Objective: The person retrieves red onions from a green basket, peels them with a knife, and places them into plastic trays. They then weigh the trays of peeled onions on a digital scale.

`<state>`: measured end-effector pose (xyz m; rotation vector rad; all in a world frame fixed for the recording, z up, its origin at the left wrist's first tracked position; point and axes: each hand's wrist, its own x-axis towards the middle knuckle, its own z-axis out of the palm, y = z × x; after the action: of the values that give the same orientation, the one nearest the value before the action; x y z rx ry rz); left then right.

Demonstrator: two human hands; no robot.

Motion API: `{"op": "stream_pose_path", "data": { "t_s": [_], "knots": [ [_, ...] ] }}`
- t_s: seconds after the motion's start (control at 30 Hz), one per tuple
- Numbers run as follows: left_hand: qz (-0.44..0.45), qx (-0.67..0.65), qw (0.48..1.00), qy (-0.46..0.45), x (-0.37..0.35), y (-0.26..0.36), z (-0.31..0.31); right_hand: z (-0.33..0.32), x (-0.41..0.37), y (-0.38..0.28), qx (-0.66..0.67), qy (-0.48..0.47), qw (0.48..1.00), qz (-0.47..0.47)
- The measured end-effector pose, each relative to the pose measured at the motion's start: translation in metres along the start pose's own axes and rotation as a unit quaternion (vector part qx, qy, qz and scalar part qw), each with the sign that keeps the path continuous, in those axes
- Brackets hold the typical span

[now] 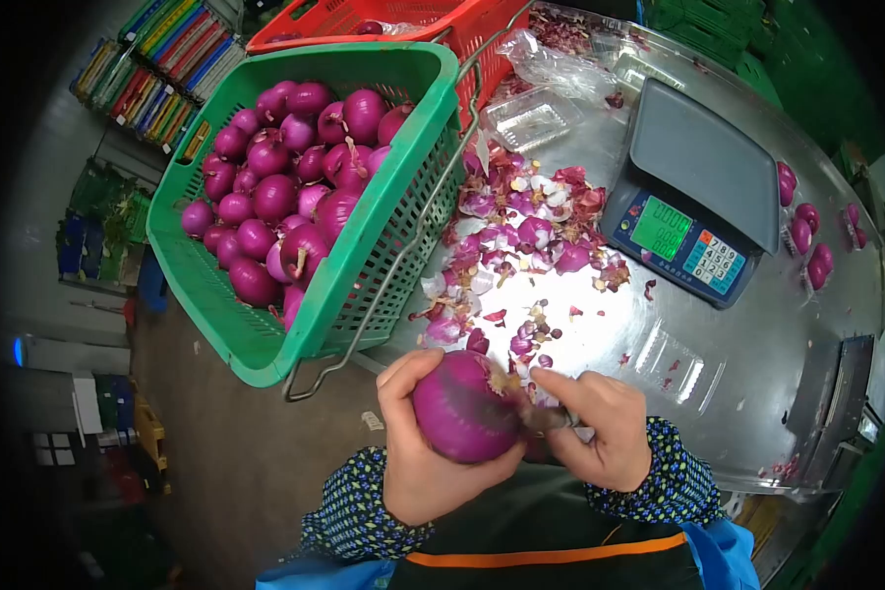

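Observation:
A large red onion (462, 405) rests in my left hand (428, 462), whose fingers and thumb wrap round its side. My right hand (605, 428) is closed on a small knife (553, 418), mostly hidden by the fingers, its blade blurred against the onion's root or stem end. The right index finger points toward that end. Just beyond the hands, loose onion skins and trimmings (536, 236) lie heaped on the metal table (600, 324).
A green basket (359, 285) full of red onions (275, 197) stands left, with a red crate (477, 39) behind it. On the table are a digital scale (698, 187), a clear plastic tray (531, 120) and packed onions (806, 226) at right.

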<state>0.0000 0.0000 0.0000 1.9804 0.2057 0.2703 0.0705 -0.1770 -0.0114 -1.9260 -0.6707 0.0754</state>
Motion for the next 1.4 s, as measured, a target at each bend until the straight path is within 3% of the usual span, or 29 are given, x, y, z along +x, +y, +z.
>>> {"op": "stream_pose_path", "data": {
  "t_s": [0.07, 0.1, 0.27, 0.4, 0.5, 0.57, 0.6, 0.63, 0.67, 0.7, 0.73, 0.77, 0.8, 0.83, 0.87, 0.9, 0.93, 0.97, 1.0, 1.03, 1.1, 1.17, 1.2, 1.27, 1.33, 1.4],
  "knots": [
    [0.059, 0.079, 0.995, 0.018, 0.003, 0.003, 0.002, -0.005, 0.000, -0.005, -0.119, -0.049, 0.989, -0.079],
    [0.074, 0.119, 0.990, 0.015, 0.005, 0.004, -0.010, 0.010, 0.003, 0.000, -0.086, -0.024, 0.992, -0.092],
    [0.113, 0.103, 0.987, 0.044, 0.002, 0.004, -0.002, 0.003, 0.000, 0.003, -0.141, -0.040, 0.986, -0.079],
    [0.114, 0.105, 0.987, 0.039, 0.003, 0.005, -0.004, 0.004, 0.000, 0.007, -0.106, -0.041, 0.989, -0.096],
    [0.120, 0.099, 0.987, 0.032, 0.002, -0.001, -0.009, 0.006, -0.003, 0.020, -0.158, -0.012, 0.986, -0.046],
    [0.111, 0.085, 0.990, -0.007, 0.001, -0.006, -0.011, 0.005, -0.003, 0.021, -0.090, 0.052, 0.990, 0.097],
    [0.109, 0.086, 0.990, -0.010, 0.002, -0.005, -0.012, 0.002, -0.004, 0.018, -0.042, 0.030, 0.998, 0.036],
    [0.134, 0.111, 0.984, -0.035, 0.004, -0.003, -0.013, 0.004, -0.004, 0.017, -0.041, 0.031, 0.998, 0.042],
    [0.161, 0.134, 0.976, -0.058, 0.009, 0.000, -0.013, 0.007, 0.000, 0.015, 0.080, 0.007, 0.996, 0.028],
    [0.163, 0.132, 0.976, -0.059, 0.017, 0.001, -0.016, 0.009, 0.005, 0.013, 0.199, -0.017, 0.980, 0.010],
    [0.231, 0.145, 0.956, -0.108, 0.026, 0.002, -0.020, 0.001, 0.012, 0.000, 0.354, -0.098, 0.911, 0.188],
    [0.296, 0.157, 0.930, -0.152, 0.032, 0.003, -0.024, -0.003, 0.018, -0.006, 0.492, -0.144, 0.811, 0.281],
    [0.201, 0.143, 0.954, -0.171, 0.036, 0.015, -0.027, -0.001, 0.018, -0.010, 0.570, -0.122, 0.760, 0.287],
    [0.201, 0.141, 0.956, -0.161, 0.034, 0.012, -0.025, 0.000, 0.018, -0.012, 0.642, -0.100, 0.703, 0.289],
    [0.084, -0.023, 0.974, -0.210, 0.031, 0.005, -0.022, 0.003, 0.013, -0.006, 0.638, -0.107, 0.707, 0.287],
    [-0.035, -0.185, 0.949, -0.254, 0.030, -0.002, -0.019, 0.010, 0.003, 0.007, 0.588, -0.095, 0.744, 0.303],
    [-0.079, -0.261, 0.926, -0.263, 0.024, -0.006, -0.014, 0.012, -0.002, 0.016, 0.537, -0.079, 0.777, 0.320],
    [-0.084, -0.262, 0.925, -0.264, 0.022, -0.012, -0.010, 0.007, -0.003, 0.021, 0.537, -0.078, 0.775, 0.324],
    [-0.146, -0.376, 0.883, -0.240, 0.018, -0.017, -0.006, -0.001, -0.006, 0.024, 0.380, -0.085, 0.888, 0.246],
    [-0.204, -0.484, 0.825, -0.211, 0.014, -0.021, -0.004, -0.007, -0.007, 0.024, 0.204, -0.092, 0.962, 0.155],
    [-0.227, -0.524, 0.796, -0.199, 0.015, -0.017, -0.005, -0.014, -0.004, 0.012, 0.159, -0.072, 0.981, 0.088],
    [-0.270, -0.545, 0.775, -0.171, 0.017, -0.015, -0.006, -0.018, 0.002, 0.005, -0.001, -0.067, 0.998, -0.001],
    [-0.271, -0.540, 0.777, -0.175, 0.014, -0.019, -0.006, -0.019, 0.006, 0.003, -0.001, -0.065, 0.998, 0.001],
    [-0.292, -0.540, 0.769, -0.177, 0.010, -0.017, -0.006, -0.018, 0.014, 0.000, -0.157, -0.059, 0.984, -0.061],
    [-0.312, -0.539, 0.762, -0.179, 0.007, -0.014, -0.007, -0.012, 0.021, -0.005, -0.180, -0.054, 0.979, -0.075],
    [-0.288, -0.509, 0.788, -0.192, 0.004, -0.011, -0.009, -0.009, 0.025, -0.004, -0.212, -0.042, 0.971, -0.104]
  ]
}}
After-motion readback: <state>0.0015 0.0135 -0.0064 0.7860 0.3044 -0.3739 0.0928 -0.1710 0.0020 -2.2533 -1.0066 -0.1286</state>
